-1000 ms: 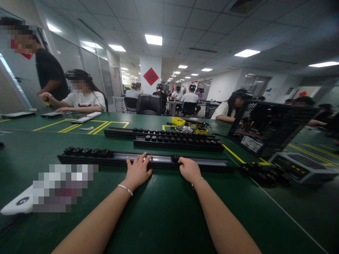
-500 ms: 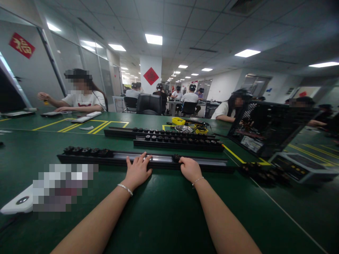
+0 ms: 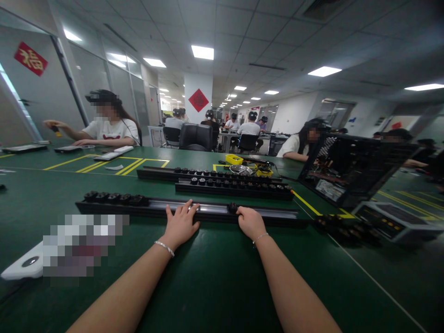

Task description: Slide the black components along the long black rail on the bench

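1. The green bench (image 3: 208, 291) carries everything here, marked with yellow tape lines.
2. An open computer case (image 3: 357, 166) stands at the right, its dark interior facing the wearer.
3. The nearest black track (image 3: 215, 209) lies crosswise before the wearer, with a pale shiny channel.
4. Two more tracks lie behind it, a far track (image 3: 156, 173) and a middle track (image 3: 236, 190), both bearing rows of dark pieces.
5. A grey box (image 3: 391, 222) with yellow markings sits in front of the case.
6. The left hand (image 3: 182, 223) rests spread across the nearest track, gripping nothing.
7. The right hand (image 3: 252, 223) is curled, thumb and finger pinching a small black module.
8. A yellow tray (image 3: 234, 159) sits beyond the tracks.
9. Black modules (image 3: 113, 198) line the nearest track's left end.
10. The small black module (image 3: 232, 207) sits in that channel, right of its middle, apart from that row.
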The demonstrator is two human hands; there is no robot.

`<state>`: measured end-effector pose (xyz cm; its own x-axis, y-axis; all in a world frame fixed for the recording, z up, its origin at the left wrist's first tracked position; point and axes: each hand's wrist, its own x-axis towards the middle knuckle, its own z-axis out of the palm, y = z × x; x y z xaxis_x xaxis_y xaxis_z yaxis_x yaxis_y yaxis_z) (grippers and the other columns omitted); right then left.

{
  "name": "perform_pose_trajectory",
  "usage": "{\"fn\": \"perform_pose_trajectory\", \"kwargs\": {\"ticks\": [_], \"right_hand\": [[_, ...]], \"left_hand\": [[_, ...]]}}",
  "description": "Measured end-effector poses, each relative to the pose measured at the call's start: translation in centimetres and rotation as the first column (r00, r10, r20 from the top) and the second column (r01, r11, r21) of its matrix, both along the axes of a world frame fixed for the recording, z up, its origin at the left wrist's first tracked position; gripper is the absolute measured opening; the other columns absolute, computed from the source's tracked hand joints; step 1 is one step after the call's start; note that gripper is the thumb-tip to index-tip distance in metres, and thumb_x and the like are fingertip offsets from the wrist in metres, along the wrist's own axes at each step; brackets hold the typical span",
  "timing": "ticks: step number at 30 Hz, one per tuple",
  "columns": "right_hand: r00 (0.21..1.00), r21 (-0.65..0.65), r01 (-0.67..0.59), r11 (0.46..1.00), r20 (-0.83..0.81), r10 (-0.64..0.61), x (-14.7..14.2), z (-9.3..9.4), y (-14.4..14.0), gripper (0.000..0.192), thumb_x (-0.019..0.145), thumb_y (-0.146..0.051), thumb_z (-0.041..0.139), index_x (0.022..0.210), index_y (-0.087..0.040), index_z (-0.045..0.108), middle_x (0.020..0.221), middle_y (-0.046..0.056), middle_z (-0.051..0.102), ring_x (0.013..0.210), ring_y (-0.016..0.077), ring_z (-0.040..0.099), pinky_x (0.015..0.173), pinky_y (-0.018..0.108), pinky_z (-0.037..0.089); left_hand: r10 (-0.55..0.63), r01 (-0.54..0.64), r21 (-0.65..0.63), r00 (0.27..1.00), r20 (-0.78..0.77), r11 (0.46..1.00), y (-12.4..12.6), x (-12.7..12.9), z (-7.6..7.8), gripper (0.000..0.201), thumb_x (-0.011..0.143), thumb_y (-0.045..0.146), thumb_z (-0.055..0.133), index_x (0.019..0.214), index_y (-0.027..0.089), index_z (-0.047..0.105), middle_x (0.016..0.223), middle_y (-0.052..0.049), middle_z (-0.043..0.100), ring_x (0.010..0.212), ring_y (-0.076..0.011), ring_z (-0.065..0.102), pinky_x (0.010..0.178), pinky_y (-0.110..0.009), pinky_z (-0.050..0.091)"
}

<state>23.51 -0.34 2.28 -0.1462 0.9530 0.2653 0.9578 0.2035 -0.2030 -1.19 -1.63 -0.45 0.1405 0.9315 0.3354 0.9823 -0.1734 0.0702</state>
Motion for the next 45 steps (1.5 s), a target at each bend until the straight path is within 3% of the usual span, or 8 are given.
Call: {"fn": "perform_pose_trajectory", "kwargs": {"ticks": [20,25,32,45], "right_hand": [[0.998,0.027,0.06,0.998,-0.004,-0.06,0.9,-0.2,0.0,0.028,0.082,-0.014,0.039,0.086,-0.022,0.066,0.091,0.002,0.069,0.086,0.0147,0.058,0.075,0.024,0.038],[0.999,0.017,0.016,1.0,-0.031,-0.016,1.3,-0.3,0.0,0.029,0.082,-0.012,0.038,0.087,-0.02,0.065,0.091,0.003,0.068,0.087,0.0143,0.058,0.079,0.023,0.039],[0.985,0.046,-0.17,0.984,0.048,0.168,3.1,-1.1,-0.5,0.04,0.074,-0.006,0.041,0.106,-0.018,0.063,0.099,0.006,0.066,0.094,0.0165,0.055,0.089,0.027,0.037],[0.987,0.052,-0.162,0.985,0.033,0.16,3.7,-1.2,-0.4,0.04,0.076,-0.008,0.04,0.107,-0.018,0.063,0.099,0.005,0.067,0.095,0.0163,0.057,0.093,0.029,0.035]], "left_hand": [[0.006,-0.006,-0.001,1.0,0.0,1.0,0.0,0.0,0.0,0.056,0.079,0.041,0.048,0.135,0.031,0.04,0.146,-0.007,0.037,0.125,-0.0329,0.041,0.104,-0.069,0.008],[0.013,-0.013,-0.012,1.0,0.006,1.0,0.0,0.0,0.0,0.057,0.079,0.041,0.048,0.135,0.031,0.04,0.147,-0.007,0.036,0.125,-0.0326,0.041,0.104,-0.069,0.007],[0.007,-0.007,0.005,1.0,-0.004,1.0,0.0,0.1,-0.1,0.056,0.08,0.041,0.048,0.135,0.031,0.04,0.146,-0.007,0.037,0.125,-0.0334,0.041,0.103,-0.071,0.008],[0.012,-0.012,-0.001,1.0,0.001,1.0,0.0,0.0,-0.1,0.056,0.079,0.041,0.048,0.134,0.032,0.04,0.146,-0.006,0.037,0.125,-0.033,0.041,0.104,-0.07,0.007]]}}
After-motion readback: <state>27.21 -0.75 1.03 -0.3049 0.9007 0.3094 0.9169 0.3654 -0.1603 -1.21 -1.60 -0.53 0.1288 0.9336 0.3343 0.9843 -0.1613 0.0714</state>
